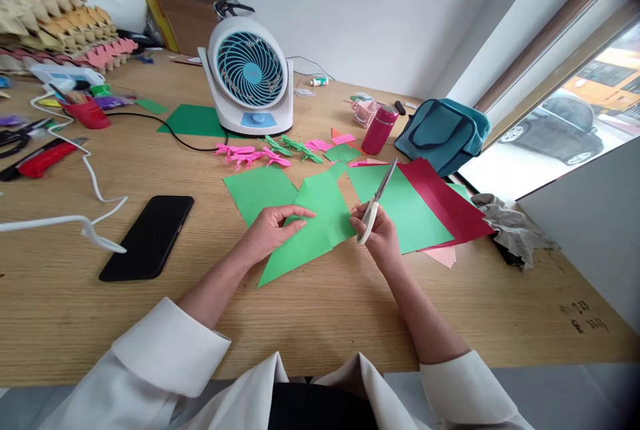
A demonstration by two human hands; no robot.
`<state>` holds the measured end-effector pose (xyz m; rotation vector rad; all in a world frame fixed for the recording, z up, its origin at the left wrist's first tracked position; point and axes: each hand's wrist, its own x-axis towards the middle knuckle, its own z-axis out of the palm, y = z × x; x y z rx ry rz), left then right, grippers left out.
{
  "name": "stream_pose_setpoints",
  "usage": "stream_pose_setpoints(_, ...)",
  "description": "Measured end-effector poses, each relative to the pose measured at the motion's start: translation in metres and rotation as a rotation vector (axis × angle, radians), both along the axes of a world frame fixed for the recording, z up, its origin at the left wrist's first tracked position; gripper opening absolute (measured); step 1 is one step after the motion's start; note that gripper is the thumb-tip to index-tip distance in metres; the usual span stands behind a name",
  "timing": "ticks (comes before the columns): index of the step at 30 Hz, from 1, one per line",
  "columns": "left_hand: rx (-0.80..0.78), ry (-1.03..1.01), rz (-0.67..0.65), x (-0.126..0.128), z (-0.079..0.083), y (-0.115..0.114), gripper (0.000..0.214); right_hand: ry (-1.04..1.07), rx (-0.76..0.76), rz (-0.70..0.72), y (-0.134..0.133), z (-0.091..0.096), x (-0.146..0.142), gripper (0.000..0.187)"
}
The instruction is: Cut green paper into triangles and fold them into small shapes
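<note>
At the table (320,323), a half-open left hand (273,231) touches green paper (320,207); the right hand (384,235) grips scissors (369,220).

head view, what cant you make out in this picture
All in the head view:
- Left hand: some fingers, hidden behind its own thumb and index finger.
- Right hand: part of its grip on the scissors, covered by the hand itself.
- Front green sheet: its underside, facing the table.
- White cable: cut off by the left edge.
- Table writing: too small and faint to read.
</note>
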<state>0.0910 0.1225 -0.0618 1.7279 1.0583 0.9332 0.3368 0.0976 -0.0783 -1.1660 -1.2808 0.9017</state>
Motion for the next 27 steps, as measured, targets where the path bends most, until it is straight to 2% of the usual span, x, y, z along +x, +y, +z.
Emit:
stream_pose_setpoints(3,0.033,-0.030,0.064,-0.008,0.004,0.004,0.024,-0.061,-0.020,-0.023,-0.002,0.001,0.001,0.032)
stream_pose_setpoints(6,0.051,-0.088,0.130,-0.017,0.010,0.008,0.024,-0.070,-0.097,0.036,-0.006,0.004,0.001,0.033)
stream_pose_setpoints(12,0.050,-0.228,0.275,-0.036,0.021,0.014,0.028,-0.171,-0.252,0.389,-0.017,0.014,-0.002,0.045)
stream_pose_setpoints(18,-0.009,-0.315,0.341,-0.046,0.027,0.014,0.033,-0.234,-0.358,0.680,-0.025,0.023,-0.008,0.049)
stream_pose_setpoints(23,-0.061,-0.335,0.288,-0.045,0.030,0.013,0.034,-0.247,-0.420,0.728,-0.028,0.026,-0.011,0.045)
stream_pose_setpoints(27,-0.027,-0.227,0.274,-0.044,0.033,0.011,0.032,-0.237,-0.458,0.733,-0.028,0.025,-0.010,0.047)
